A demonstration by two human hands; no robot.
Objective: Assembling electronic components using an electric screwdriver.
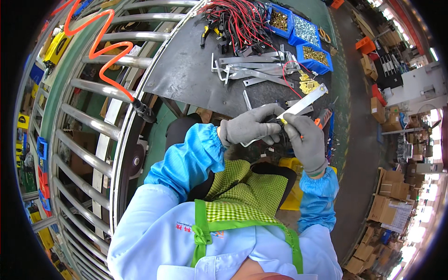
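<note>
Left hand (252,125) closed round pale metal strip (305,100), right hand (305,140) seemingly pinching small yellow piece (283,121) beside it. Loose pinch could drop piece, I'd say; swinging strip could scatter yellow tabs (308,85). Strip's far end over worktop (177,74), long axis slanting forward and rightward.

A roller conveyor (91,123) with metal bars runs along nine o'clock, beside a patch of green floor (157,128). A dark-topped desk (179,72) stands at twelve. A grey aisle (361,140) curves from about half past one to half past four. Cardboard boxes (392,186) crowd the far side towards four, where white light (435,186) glares along the rim.
</note>
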